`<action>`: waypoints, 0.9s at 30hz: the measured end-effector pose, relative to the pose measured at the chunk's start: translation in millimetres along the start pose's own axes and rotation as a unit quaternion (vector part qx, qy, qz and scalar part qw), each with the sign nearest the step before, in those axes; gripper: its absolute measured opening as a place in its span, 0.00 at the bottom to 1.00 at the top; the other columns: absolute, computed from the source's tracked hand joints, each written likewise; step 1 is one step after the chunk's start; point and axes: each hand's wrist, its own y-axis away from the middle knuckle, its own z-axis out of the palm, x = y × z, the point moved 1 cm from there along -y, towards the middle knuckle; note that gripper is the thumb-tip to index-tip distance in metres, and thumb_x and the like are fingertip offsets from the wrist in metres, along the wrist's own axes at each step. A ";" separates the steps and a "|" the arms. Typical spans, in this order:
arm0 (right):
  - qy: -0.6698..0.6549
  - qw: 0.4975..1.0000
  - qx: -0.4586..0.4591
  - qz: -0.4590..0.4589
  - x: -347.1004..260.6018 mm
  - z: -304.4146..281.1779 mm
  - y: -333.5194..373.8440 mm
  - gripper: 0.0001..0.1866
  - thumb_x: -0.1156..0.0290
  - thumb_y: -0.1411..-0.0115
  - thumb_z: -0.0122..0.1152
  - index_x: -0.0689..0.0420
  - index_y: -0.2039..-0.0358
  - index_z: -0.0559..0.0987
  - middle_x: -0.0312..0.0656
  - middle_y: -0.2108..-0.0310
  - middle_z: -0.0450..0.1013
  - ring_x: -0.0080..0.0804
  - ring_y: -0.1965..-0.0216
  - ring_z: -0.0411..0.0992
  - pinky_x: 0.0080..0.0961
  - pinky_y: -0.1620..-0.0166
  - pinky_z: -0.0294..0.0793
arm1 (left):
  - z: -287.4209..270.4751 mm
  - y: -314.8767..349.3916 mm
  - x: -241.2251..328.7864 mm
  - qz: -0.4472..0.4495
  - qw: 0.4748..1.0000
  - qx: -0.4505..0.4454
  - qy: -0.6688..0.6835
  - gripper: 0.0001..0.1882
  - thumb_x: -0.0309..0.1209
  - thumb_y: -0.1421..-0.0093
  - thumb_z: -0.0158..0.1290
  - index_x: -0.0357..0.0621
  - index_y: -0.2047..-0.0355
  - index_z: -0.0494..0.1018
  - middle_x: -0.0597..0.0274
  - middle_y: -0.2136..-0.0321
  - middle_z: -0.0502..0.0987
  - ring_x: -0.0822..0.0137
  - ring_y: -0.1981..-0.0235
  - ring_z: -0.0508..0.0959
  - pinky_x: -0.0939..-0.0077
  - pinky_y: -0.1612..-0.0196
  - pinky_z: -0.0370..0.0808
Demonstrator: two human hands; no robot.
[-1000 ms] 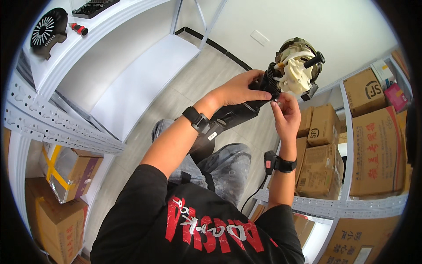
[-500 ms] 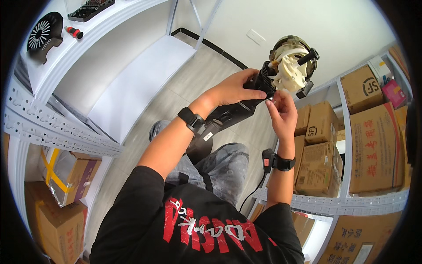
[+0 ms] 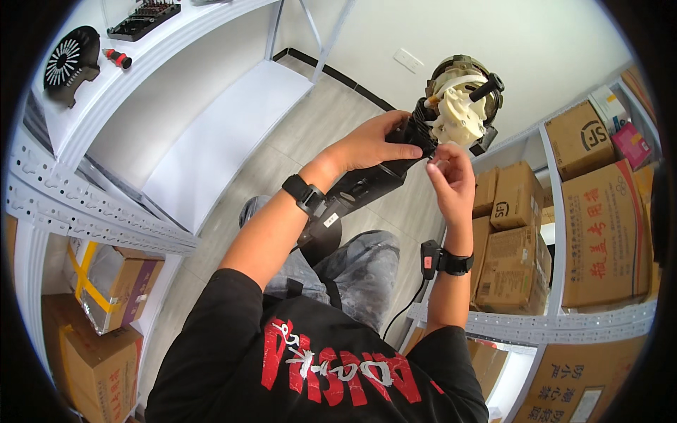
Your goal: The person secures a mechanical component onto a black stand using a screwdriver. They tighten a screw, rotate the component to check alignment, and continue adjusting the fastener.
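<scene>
A stand fan with its motor uncovered leans in front of me. Its head shows a cream plastic gearbox (image 3: 455, 121) with a black knob (image 3: 486, 87) sticking out, and the round motor (image 3: 462, 67) behind. My left hand (image 3: 374, 146) is closed around the black neck just below the gearbox, thumb along the near side. Below that hand, the black column (image 3: 363, 189) slants down toward my legs. My right hand (image 3: 455, 176) is beside the neck, thumb and forefinger pinched together under the gearbox. Whatever is between those fingertips is too small to make out.
On the upper left shelf lie a black slotted cover (image 3: 70, 63), a red-and-black screwdriver handle (image 3: 118, 58) and a bit set (image 3: 144, 19). Cardboard boxes (image 3: 522, 271) fill the right rack close to my right arm. A white lower shelf (image 3: 226, 134) stands left.
The fan head has shifted slightly left and tilted a little. Both hands keep their places on it, the right fingertips moving only slightly at the neck.
</scene>
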 end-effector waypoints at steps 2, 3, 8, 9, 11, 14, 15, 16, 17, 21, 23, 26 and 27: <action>0.073 0.996 0.027 -0.049 -0.6 5.2 -0.8 0.10 0.73 0.36 0.62 0.61 0.57 0.74 0.31 0.73 0.72 0.13 0.77 0.63 0.13 0.72 0.64 | 1.2 0.3 1.3 0.000 1.000 0.001 -0.004 0.37 0.36 0.43 0.66 0.35 0.38 0.63 0.59 0.50 0.75 0.70 0.49 0.74 0.73 0.43 0.70; 0.061 0.997 0.027 -0.040 4.0 5.6 -2.7 0.08 0.73 0.35 0.61 0.61 0.58 0.74 0.31 0.73 0.72 0.14 0.77 0.64 0.13 0.72 0.64 | 2.0 1.0 3.4 -0.003 1.000 0.003 -0.009 0.37 0.36 0.43 0.66 0.35 0.39 0.63 0.59 0.50 0.75 0.70 0.49 0.74 0.72 0.43 0.70; -0.156 0.976 -0.061 0.141 8.9 6.1 -10.6 0.14 0.64 0.28 0.49 0.58 0.69 0.74 0.35 0.78 0.71 0.17 0.80 0.62 0.15 0.76 0.59 | -0.5 3.6 5.4 0.000 1.000 0.005 -0.006 0.37 0.37 0.43 0.66 0.35 0.39 0.63 0.59 0.50 0.75 0.69 0.49 0.74 0.72 0.43 0.70; -0.222 0.949 -0.098 0.203 6.7 4.9 -10.9 0.16 0.62 0.27 0.47 0.57 0.69 0.74 0.36 0.78 0.71 0.18 0.81 0.62 0.15 0.77 0.58 | -1.9 2.8 3.2 0.001 1.000 -0.001 -0.001 0.37 0.37 0.43 0.66 0.35 0.39 0.63 0.59 0.50 0.75 0.69 0.49 0.74 0.72 0.43 0.70; -0.201 0.954 -0.100 0.199 3.4 4.5 -10.3 0.17 0.59 0.27 0.44 0.56 0.68 0.74 0.36 0.79 0.71 0.17 0.83 0.59 0.15 0.79 0.55 | -2.4 1.6 3.0 0.002 1.000 -0.008 -0.001 0.37 0.36 0.43 0.65 0.36 0.38 0.63 0.59 0.50 0.75 0.69 0.49 0.74 0.72 0.43 0.70; -0.168 0.969 -0.062 0.170 0.8 -0.6 -6.2 0.13 0.62 0.28 0.48 0.56 0.64 0.74 0.34 0.77 0.72 0.15 0.82 0.59 0.14 0.78 0.55 | 0.0 1.7 4.5 0.001 1.000 -0.008 -0.009 0.36 0.36 0.43 0.65 0.36 0.38 0.63 0.59 0.49 0.75 0.69 0.49 0.74 0.72 0.44 0.71; -0.151 0.975 -0.050 0.154 -2.7 -1.0 -5.6 0.11 0.63 0.28 0.49 0.56 0.63 0.74 0.34 0.76 0.72 0.15 0.82 0.59 0.14 0.78 0.55 | -0.8 1.6 3.4 0.000 1.000 -0.006 -0.006 0.36 0.35 0.43 0.65 0.36 0.38 0.62 0.59 0.49 0.75 0.69 0.49 0.74 0.72 0.44 0.71; -0.133 0.981 -0.037 0.138 -4.8 -0.8 -5.1 0.09 0.64 0.29 0.51 0.55 0.61 0.74 0.33 0.76 0.72 0.14 0.81 0.59 0.14 0.78 0.55 | -1.2 1.5 3.0 0.000 1.000 -0.005 -0.003 0.36 0.35 0.43 0.65 0.36 0.38 0.62 0.59 0.49 0.75 0.69 0.49 0.74 0.72 0.45 0.71; -0.110 0.987 -0.029 0.111 -2.4 0.7 -3.6 0.08 0.65 0.29 0.52 0.56 0.60 0.74 0.33 0.75 0.73 0.13 0.81 0.59 0.13 0.77 0.56 | 0.1 1.6 3.4 0.000 1.000 0.002 0.004 0.35 0.34 0.43 0.65 0.35 0.39 0.63 0.59 0.50 0.75 0.69 0.49 0.74 0.73 0.45 0.72; -0.070 0.994 -0.026 0.076 6.9 6.4 -5.1 0.06 0.70 0.33 0.59 0.57 0.60 0.73 0.31 0.73 0.73 0.12 0.77 0.63 0.13 0.74 0.60 | 2.6 4.1 7.5 -0.005 1.000 0.018 0.015 0.34 0.34 0.44 0.66 0.35 0.41 0.65 0.59 0.51 0.76 0.69 0.50 0.75 0.74 0.45 0.72; -0.064 0.988 -0.061 0.124 5.1 2.7 -5.5 0.08 0.71 0.35 0.62 0.59 0.63 0.73 0.31 0.73 0.73 0.15 0.73 0.69 0.15 0.70 0.65 | 1.4 3.6 8.3 -0.004 1.000 0.019 0.010 0.35 0.34 0.44 0.66 0.35 0.40 0.64 0.59 0.51 0.75 0.69 0.50 0.75 0.73 0.45 0.72; 0.041 0.999 -0.011 0.016 -3.1 5.0 0.1 0.16 0.72 0.41 0.68 0.61 0.55 0.75 0.32 0.71 0.74 0.14 0.76 0.65 0.17 0.73 0.63 | -0.5 1.1 1.7 0.004 1.000 0.015 0.005 0.36 0.34 0.44 0.66 0.35 0.39 0.64 0.59 0.50 0.75 0.69 0.50 0.74 0.73 0.45 0.72; 0.096 0.995 0.008 -0.030 -7.6 3.7 1.5 0.18 0.72 0.42 0.69 0.61 0.53 0.75 0.32 0.71 0.74 0.14 0.77 0.64 0.17 0.74 0.63 | 0.2 0.6 0.5 0.008 1.000 0.013 0.005 0.36 0.34 0.44 0.66 0.35 0.39 0.64 0.58 0.49 0.75 0.69 0.49 0.74 0.73 0.45 0.72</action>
